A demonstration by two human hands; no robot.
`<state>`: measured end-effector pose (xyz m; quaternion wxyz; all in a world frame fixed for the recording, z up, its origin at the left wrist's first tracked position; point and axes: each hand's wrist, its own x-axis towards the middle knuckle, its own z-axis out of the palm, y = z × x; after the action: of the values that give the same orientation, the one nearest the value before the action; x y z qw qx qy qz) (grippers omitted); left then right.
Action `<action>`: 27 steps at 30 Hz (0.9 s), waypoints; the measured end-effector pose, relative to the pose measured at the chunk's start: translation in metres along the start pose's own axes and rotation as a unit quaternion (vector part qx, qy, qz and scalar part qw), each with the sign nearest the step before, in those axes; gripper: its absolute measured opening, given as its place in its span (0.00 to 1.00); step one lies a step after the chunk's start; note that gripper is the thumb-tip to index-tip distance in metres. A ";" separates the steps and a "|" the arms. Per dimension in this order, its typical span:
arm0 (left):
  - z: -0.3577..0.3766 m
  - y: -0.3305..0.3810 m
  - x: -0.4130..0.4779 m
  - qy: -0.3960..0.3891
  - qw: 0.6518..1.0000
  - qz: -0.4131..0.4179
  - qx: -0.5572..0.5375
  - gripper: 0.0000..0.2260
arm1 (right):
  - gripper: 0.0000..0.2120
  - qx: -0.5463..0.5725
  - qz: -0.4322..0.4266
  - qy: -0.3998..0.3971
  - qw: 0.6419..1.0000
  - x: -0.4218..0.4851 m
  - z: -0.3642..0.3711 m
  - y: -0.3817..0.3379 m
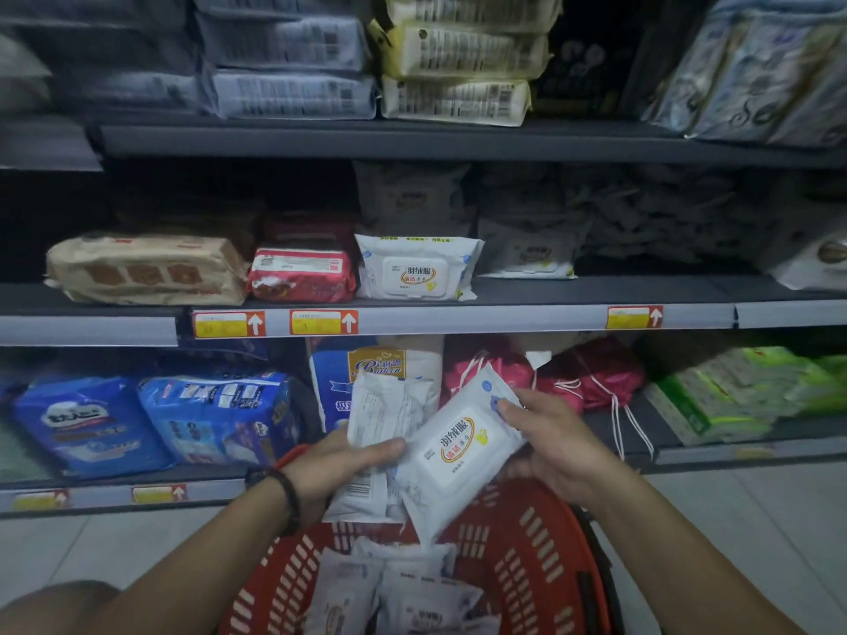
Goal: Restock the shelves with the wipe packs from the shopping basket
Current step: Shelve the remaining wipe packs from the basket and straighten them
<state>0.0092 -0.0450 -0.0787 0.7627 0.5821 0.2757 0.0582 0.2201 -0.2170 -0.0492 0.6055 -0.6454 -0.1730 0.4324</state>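
Red basket (527, 533) sitting below, matching pack (417, 270) lying on shelf (527, 291) ahead, left hand (339, 460) gripping printed-back pack (389, 405), right hand (554, 446) pinching label-up pack (453, 456).

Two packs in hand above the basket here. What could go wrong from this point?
1. The right hand holds the face-up wipe pack along one edge only; it could fall into the red basket.
2. The barcode-side pack in the left hand may get shelved backwards, unlike the matching pack on the middle shelf.
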 end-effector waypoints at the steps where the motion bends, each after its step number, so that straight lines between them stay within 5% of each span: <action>1: -0.001 -0.001 0.002 0.007 1.000 -0.002 -0.014 0.43 | 0.11 0.010 0.000 0.000 1.000 0.001 0.000 0.001; 4: 0.003 0.002 0.002 0.021 0.998 -0.017 -0.053 0.38 | 0.10 0.017 -0.012 0.006 1.000 0.003 0.001 0.002; 7: 0.008 0.005 0.001 0.026 0.999 -0.006 -0.047 0.44 | 0.10 0.027 -0.025 0.004 0.999 0.004 0.000 0.001; 12: 0.011 0.008 0.000 0.041 0.996 -0.029 -0.075 0.35 | 0.11 0.064 -0.051 -0.022 0.996 0.002 0.004 -0.003; 16: 0.020 0.012 -0.002 0.027 0.995 0.020 -0.091 0.35 | 0.11 -0.047 -0.087 0.067 0.993 0.004 0.026 0.008; 19: 0.026 0.019 -0.004 0.059 0.992 0.079 -0.082 0.25 | 0.20 -0.290 -0.196 0.197 0.916 -0.003 0.032 0.011; 22: 0.031 0.024 -0.007 0.091 0.987 0.101 -0.085 0.19 | 0.39 -0.453 -0.246 0.136 0.846 -0.030 0.050 0.009; 24: 0.031 0.026 -0.009 0.083 0.987 0.093 -0.097 0.20 | 0.48 -0.472 -0.211 0.085 0.852 -0.038 0.062 0.010; 27: 0.027 0.037 -0.013 0.022 0.986 0.027 -0.162 0.25 | 0.51 -0.356 -0.141 0.099 0.919 -0.025 0.062 0.016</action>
<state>0.0198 -0.0625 -0.0355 0.8390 0.4563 0.2635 0.1356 0.1536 -0.1998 -0.0488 0.4046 -0.8267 -0.3437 0.1865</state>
